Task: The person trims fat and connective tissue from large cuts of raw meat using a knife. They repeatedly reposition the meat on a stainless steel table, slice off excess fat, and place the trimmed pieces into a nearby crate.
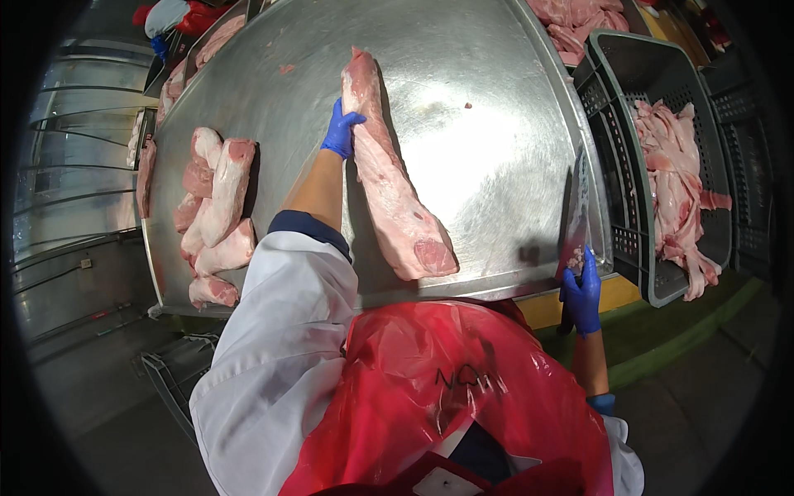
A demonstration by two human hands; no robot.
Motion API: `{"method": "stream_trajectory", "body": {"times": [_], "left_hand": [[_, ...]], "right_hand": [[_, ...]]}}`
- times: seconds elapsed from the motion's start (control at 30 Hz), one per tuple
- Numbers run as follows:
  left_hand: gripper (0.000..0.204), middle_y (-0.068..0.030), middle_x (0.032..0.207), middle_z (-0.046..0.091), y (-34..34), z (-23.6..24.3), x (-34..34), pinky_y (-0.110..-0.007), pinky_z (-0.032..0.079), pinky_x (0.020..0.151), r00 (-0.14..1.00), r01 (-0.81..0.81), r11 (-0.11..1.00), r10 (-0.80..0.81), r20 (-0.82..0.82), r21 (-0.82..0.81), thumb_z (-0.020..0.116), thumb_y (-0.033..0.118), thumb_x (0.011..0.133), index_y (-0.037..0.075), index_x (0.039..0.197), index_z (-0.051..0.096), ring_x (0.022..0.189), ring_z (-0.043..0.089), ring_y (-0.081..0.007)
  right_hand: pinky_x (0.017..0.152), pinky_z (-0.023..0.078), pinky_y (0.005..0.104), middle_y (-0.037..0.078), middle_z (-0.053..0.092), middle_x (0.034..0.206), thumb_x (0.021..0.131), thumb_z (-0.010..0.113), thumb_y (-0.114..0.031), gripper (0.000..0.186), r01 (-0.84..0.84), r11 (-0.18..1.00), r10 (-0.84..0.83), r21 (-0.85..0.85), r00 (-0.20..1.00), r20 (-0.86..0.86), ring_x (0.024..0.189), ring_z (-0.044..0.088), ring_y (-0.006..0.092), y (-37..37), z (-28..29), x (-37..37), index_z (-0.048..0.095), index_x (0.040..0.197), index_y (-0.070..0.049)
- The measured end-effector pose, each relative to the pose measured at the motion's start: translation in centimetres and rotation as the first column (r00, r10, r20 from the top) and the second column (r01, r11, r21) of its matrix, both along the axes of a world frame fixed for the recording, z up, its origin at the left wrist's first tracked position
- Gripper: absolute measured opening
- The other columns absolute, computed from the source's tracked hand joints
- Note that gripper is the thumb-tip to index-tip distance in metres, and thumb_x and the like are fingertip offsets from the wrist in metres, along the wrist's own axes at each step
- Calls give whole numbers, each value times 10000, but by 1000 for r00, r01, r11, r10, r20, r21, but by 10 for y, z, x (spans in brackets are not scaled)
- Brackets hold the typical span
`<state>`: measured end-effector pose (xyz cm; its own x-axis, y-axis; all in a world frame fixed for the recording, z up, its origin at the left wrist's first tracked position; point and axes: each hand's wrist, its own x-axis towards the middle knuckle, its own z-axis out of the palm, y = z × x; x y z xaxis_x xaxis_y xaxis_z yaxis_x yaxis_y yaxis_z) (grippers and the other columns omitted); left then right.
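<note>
A long, pale pink pork loin (387,194) lies lengthwise on the metal table, its cut end toward me. My left hand (340,132), in a blue glove, grips it from the left side near its far end. At the table's right edge, my blue-gloved right hand (584,296) is closed round the handle of a knife (575,202). The long blade points away from me, with whitish bits stuck near its base. Most of the handle is hidden by the hand.
Several shorter loin pieces (227,192) are piled on the left of the metal table (306,74). Beyond its right edge stands a grey perforated crate (610,62) holding meat trimmings (670,178). More meat (579,21) lies behind. Another person (178,15) is at the far left.
</note>
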<state>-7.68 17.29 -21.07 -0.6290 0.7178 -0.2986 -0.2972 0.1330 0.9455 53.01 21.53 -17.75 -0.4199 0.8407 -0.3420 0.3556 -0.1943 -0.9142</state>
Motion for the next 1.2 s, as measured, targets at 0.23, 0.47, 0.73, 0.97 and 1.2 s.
{"method": "stream_trajectory", "body": {"times": [0.23, 0.47, 0.73, 0.97, 1.2], "left_hand": [[884, -156, 1346, 523, 26, -17, -12, -428, 447, 1063, 980, -59, 998, 52, -193, -29, 711, 84, 647, 74, 1464, 375, 1222, 538, -311], [1065, -269, 1552, 325, 60, -13, 20, -495, 293, 1177, 518, -273, 857, -253, -817, -438, 790, 396, 687, -4, 1530, 277, 1442, 309, -433], [1064, -279, 1613, 225, 62, -31, 10, -486, 169, 1234, 374, -119, 938, -261, -890, -326, 761, 330, 722, -12, 1566, 211, 1509, 168, -460], [1050, -268, 1632, 182, 57, -31, 12, -478, 134, 1246, 369, -147, 922, -286, -885, -359, 759, 289, 760, -12, 1576, 172, 1531, 111, -433], [1078, -285, 1635, 142, 72, -32, 13, -537, 104, 1237, 394, -175, 923, -253, -884, -342, 768, 332, 754, -18, 1573, 160, 1526, 87, -461]], "right_hand": [[569, 513, 269, 71, 676, 962, 919, 587, -47, 615, -199, 965, 196, 172, 980, 34, 644, 588, 90, 53, 10, -49, 394, 1503, -47], [569, 530, 299, 121, 674, 905, 916, 570, -120, 796, -435, 898, 437, -70, 899, 14, 612, 628, 148, 109, -12, -226, 191, 1609, -218], [494, 490, 320, 65, 637, 880, 888, 551, -44, 808, -455, 864, 430, -214, 890, -153, 528, 527, 131, 167, -35, -453, 249, 1612, -236], [768, 560, 435, 292, 695, 991, 919, 542, -148, 833, -655, 739, 594, 155, 743, 308, 841, 715, 379, 129, -32, -436, 94, 1621, -170], [994, 507, 479, 333, 623, 1234, 925, 500, -236, 795, -690, 718, 617, 89, 690, 378, 1126, 645, 439, 155, -17, -485, 113, 1612, -137]]}}
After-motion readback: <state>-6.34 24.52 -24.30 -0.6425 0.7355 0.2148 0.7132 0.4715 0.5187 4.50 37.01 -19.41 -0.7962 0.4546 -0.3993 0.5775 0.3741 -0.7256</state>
